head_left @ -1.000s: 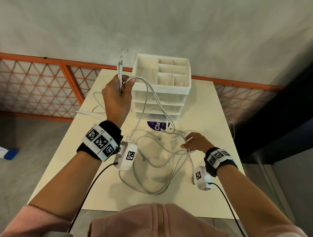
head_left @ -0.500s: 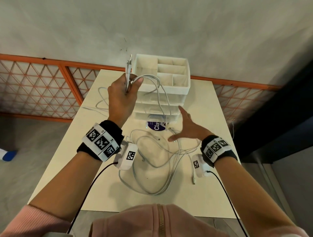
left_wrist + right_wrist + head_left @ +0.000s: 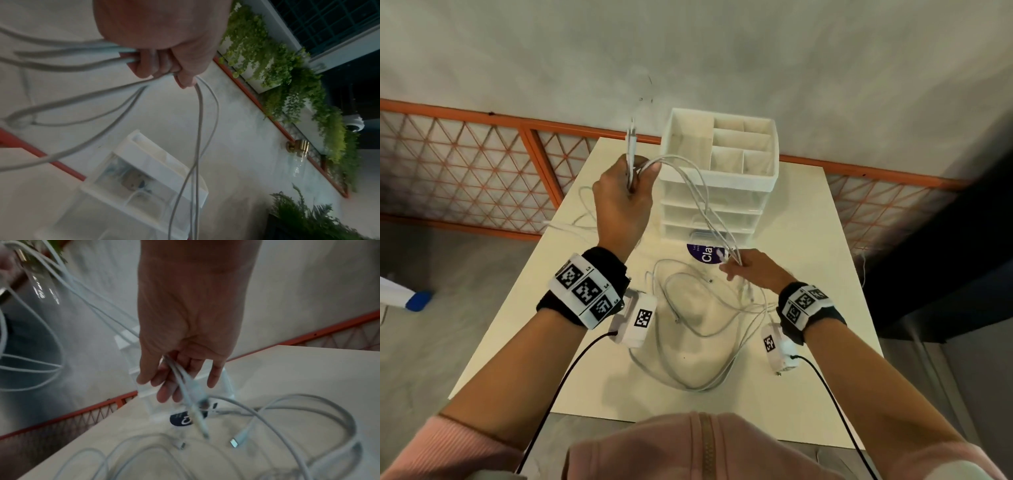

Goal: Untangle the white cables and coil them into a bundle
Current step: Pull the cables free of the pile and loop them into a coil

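White cables [image 3: 702, 329] sprawl in loose loops on the tabletop [image 3: 808, 240], in front of a white drawer organiser [image 3: 719, 178] and a purple label reading "Cla" (the rest is hidden). The left hand [image 3: 623, 202], raised beside the organiser, is fisted round several strands with plug ends sticking up above it. Those strands arc down to the right hand [image 3: 756, 270], low over the tabletop, its fingers [image 3: 164, 389] loosely curled round them.
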Tool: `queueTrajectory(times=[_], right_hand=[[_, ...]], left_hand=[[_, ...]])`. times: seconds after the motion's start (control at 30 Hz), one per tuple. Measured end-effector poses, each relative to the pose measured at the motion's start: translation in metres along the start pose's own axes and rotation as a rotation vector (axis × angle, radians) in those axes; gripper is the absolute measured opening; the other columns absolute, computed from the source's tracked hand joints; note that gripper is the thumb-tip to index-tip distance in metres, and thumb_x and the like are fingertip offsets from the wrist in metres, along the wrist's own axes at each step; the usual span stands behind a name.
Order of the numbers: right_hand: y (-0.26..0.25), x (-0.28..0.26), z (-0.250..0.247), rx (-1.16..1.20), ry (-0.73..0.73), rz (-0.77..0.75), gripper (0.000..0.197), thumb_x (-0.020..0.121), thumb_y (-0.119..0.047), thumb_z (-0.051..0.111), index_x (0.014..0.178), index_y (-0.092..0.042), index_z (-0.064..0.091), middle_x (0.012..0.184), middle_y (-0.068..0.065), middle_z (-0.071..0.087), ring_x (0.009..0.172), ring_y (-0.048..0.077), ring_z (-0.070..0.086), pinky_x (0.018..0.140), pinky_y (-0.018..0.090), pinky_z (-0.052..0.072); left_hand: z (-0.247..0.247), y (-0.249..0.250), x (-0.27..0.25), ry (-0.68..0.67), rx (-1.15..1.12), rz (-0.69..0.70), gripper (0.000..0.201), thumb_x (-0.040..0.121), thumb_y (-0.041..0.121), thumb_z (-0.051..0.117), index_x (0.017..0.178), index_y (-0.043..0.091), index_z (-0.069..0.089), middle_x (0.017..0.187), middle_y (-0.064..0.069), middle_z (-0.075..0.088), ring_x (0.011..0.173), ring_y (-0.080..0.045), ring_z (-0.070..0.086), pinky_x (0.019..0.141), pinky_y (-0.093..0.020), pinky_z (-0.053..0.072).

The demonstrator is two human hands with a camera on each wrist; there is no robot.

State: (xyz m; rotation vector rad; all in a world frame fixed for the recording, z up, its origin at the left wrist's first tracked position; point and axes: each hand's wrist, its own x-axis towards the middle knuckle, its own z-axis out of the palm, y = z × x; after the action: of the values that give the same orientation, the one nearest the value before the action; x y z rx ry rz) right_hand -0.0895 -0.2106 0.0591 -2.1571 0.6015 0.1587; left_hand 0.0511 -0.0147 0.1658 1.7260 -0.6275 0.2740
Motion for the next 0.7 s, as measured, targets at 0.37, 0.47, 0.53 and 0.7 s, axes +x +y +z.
queueTrajectory(times=[0.37,0.47,0.53,0.7], right_hand=[[0.03,0.003,-0.006,-0.168,-0.1,0.138,0.027,0.077,-0.036,0.074,0.066,-0.021,0.054,0.068,-0.007,0.057,0.071,0.013,0.054,0.057,0.017,0.035],[0.031,0.003,-0.004,-0.211,-0.103,0.156,0.03,0.08,-0.044,0.069,0.071,-0.018,0.059,0.08,0.0,0.063,0.082,0.017,0.057,0.066,0.021,0.04],[0.031,0.006,-0.001,-0.256,-0.126,0.167,0.042,0.076,-0.052,0.07,0.087,-0.012,0.064,0.089,0.0,0.064,0.087,0.018,0.058,0.075,0.027,0.04],[0.023,0.005,-0.008,-0.293,-0.326,0.242,0.062,0.053,-0.06,0.082,0.096,-0.027,0.053,0.096,-0.012,0.051,0.093,0.012,0.049,0.085,0.03,0.039]], left_hand=[[-0.011,-0.029,-0.015,0.089,0.095,-0.102,0.023,0.092,0.034,0.057,0.087,0.012,0.061,0.052,0.012,0.042,0.048,-0.008,0.039,0.052,-0.027,0.03],[-0.015,-0.025,-0.009,0.113,0.115,-0.097,0.027,0.092,0.035,0.057,0.089,0.009,0.062,0.052,0.012,0.041,0.047,-0.007,0.039,0.047,-0.015,0.03],[-0.014,-0.023,-0.007,0.115,0.129,-0.083,0.029,0.092,0.036,0.057,0.091,0.008,0.063,0.052,0.012,0.04,0.047,-0.007,0.038,0.047,-0.012,0.03],[-0.014,-0.019,-0.002,0.148,0.061,-0.08,0.027,0.093,0.036,0.055,0.089,0.011,0.061,0.055,0.013,0.041,0.048,-0.004,0.037,0.049,-0.017,0.031]])
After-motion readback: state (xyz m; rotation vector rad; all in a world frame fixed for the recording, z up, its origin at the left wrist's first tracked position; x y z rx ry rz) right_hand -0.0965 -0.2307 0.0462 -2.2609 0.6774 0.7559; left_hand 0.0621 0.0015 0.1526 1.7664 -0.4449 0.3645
